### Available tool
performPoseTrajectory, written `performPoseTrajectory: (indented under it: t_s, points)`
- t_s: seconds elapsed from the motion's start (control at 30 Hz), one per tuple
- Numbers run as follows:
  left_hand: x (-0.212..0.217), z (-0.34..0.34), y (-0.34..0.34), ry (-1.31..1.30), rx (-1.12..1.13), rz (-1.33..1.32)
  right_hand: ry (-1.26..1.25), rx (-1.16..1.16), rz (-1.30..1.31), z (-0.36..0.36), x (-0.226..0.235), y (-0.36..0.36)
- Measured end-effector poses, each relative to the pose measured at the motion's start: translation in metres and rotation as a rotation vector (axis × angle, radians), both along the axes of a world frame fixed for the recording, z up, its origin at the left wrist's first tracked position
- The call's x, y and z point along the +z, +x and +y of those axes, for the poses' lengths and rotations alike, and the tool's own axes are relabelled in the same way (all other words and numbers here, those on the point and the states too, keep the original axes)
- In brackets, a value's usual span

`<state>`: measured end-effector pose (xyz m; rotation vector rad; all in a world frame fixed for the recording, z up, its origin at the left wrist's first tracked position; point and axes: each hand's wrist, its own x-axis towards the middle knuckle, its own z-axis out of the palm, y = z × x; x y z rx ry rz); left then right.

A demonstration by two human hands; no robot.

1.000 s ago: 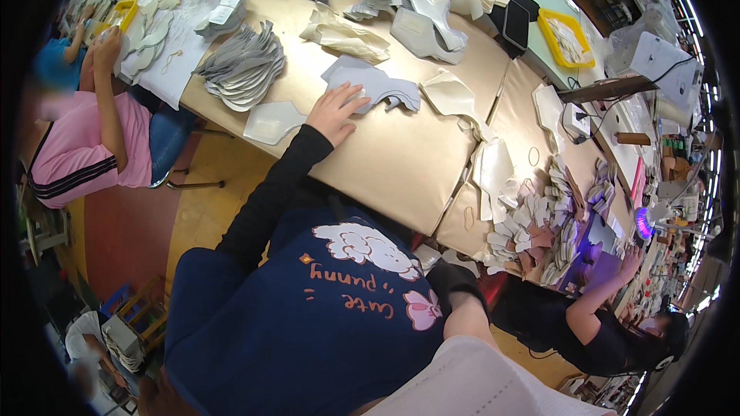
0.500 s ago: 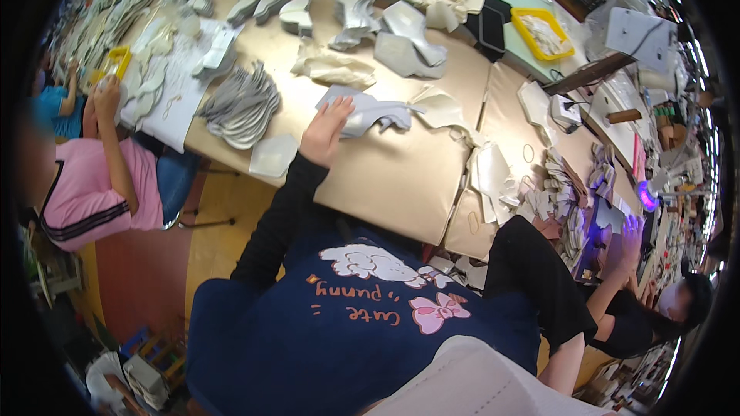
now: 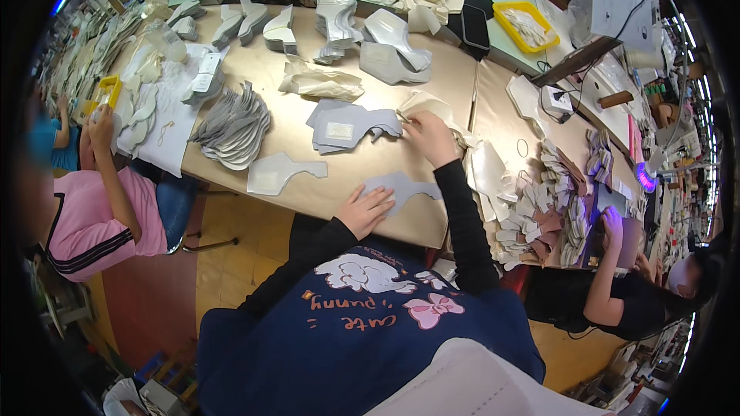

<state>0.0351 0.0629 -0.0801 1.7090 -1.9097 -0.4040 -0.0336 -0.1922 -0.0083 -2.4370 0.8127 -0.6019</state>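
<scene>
My left hand lies flat, fingers stretched, on the left part of a grey cut piece at the table's near edge. Farther off, my right hand has its fingers pinched together at the right tip of a small grey stack of cut pieces, beside a cream sheet. What the pinch holds is too small to make out. A pale rectangular patch shows on top of the stack. To its left lies a single light-grey piece with a narrow arm pointing right.
A fanned grey pile sits left, and crumpled cream sheets lie behind the stack. Curved bundles line the far side near a yellow tray. Co-workers sit left, in a pink shirt, and right, in black.
My left hand has moved from the stack toward me, onto a grey piece now at the near edge. My right hand has come over the table to the stack's right tip.
</scene>
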Motion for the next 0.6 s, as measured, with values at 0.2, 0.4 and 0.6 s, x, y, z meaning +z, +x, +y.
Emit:
performPoseTrajectory:
  t_s: [0.2,0.4,0.6]
  points:
    - [0.009,0.002,0.010,0.026,-0.012,0.158,-0.008,-0.015,-0.021,-0.014,-0.033,0.010]
    - [0.031,-0.019,0.021,-0.016,-0.018,0.374,0.105,0.145,-0.068,-0.032,-0.032,0.001]
    - [0.048,-0.092,0.045,-0.188,-0.020,0.373,0.294,0.150,-0.150,-0.038,-0.031,-0.008]
